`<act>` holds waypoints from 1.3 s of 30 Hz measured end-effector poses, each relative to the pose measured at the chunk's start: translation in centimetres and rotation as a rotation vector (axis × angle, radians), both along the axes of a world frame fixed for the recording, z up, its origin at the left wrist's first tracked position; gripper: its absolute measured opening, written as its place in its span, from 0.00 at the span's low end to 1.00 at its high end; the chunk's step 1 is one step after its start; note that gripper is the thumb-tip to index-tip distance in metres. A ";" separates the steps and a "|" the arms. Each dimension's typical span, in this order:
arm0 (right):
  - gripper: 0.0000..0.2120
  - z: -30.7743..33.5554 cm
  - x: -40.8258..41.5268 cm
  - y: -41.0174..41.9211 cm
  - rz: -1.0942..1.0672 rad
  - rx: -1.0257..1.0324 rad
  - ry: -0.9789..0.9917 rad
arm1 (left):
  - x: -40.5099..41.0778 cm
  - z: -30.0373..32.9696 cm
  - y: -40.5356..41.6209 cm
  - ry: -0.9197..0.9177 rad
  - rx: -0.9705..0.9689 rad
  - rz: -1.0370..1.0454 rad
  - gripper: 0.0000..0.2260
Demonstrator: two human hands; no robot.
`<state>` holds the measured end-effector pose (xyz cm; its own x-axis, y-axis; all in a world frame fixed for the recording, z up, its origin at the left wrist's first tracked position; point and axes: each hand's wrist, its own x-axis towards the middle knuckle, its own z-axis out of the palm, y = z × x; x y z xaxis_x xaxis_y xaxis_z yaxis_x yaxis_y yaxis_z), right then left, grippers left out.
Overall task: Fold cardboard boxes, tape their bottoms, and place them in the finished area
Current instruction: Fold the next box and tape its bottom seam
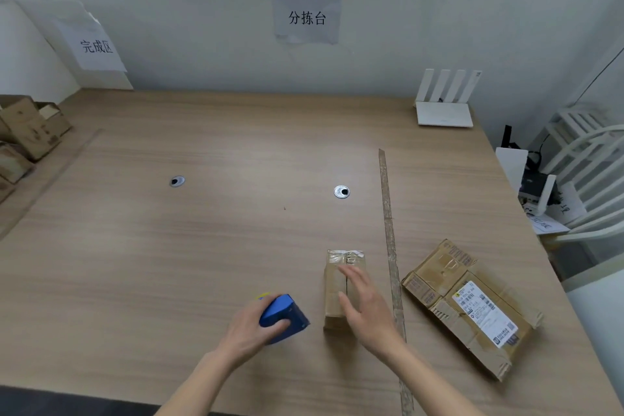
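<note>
Box under flat, released right grip; left grip grasps tape dispenser.

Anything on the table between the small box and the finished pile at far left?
Nothing visible. From the small box under the right hand to the finished pile, only bare table and two flush grommets. The left hand holds the tape dispenser nearer.

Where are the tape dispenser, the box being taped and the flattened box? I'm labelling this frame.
blue tape dispenser (285,314): head view, on its blue body, gripped by the left hand (250,331).
small cardboard box (334,294): head view, on its top left of the seam, under the right hand (363,300).
flattened cardboard box (439,275): head view, on its bare brown panel.
</note>
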<state>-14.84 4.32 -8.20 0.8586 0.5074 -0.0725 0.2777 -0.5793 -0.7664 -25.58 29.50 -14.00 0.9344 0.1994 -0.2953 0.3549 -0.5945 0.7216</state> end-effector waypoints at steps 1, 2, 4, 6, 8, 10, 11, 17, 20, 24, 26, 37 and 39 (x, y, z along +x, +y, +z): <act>0.26 0.5 0.1 0.8 0.041 0.028 0.084 | 0.3 1.2 -0.1 -0.023 -0.041 -0.013 0.21; 0.27 1.2 0.2 1.7 0.061 0.069 0.191 | 0.6 2.7 -0.2 -0.036 -0.069 -0.034 0.23; 0.30 2.1 0.5 3.1 0.070 0.168 0.439 | 1.3 4.9 -0.4 -0.047 -0.127 -0.069 0.26; 0.29 3.2 0.7 3.8 0.057 0.250 0.583 | 1.8 7.0 -0.6 -0.066 -0.144 -0.102 0.28; 0.22 3.8 1.1 4.1 0.023 0.269 0.566 | 2.1 8.7 -0.7 -0.086 -0.125 -0.126 0.28; 0.12 4.2 1.3 4.1 -0.042 0.267 0.492 | 2.4 10.0 -0.6 -0.105 -0.064 -0.152 0.28; 0.08 4.4 1.3 3.9 -0.066 0.265 0.467 | 2.5 10.4 -0.5 -0.106 -0.039 -0.162 0.27; 0.02 5.5 1.2 2.7 -0.094 0.178 0.393 | 3.4 11.6 -1.4 -0.081 0.208 -0.238 0.26; 0.03 4.8 1.1 -0.3 -0.234 0.108 0.371 | 3.6 11.4 -1.1 -0.023 0.371 -0.309 0.26; 0.03 3.3 0.7 -6.0 -0.445 0.078 0.439 | 3.9 10.4 0.0 0.065 0.435 -0.295 0.27; 0.02 2.7 0.4 -6.8 -0.473 0.095 0.482 | 4.7 10.2 -0.4 0.072 0.454 -0.307 0.27; 0.04 -0.2 1.1 -6.5 -0.586 0.120 0.555 | 7.0 8.6 -1.3 0.118 0.568 -0.385 0.26; 0.04 -0.9 1.1 -6.3 -0.581 0.085 0.562 | 7.1 8.0 -1.5 0.121 0.589 -0.388 0.26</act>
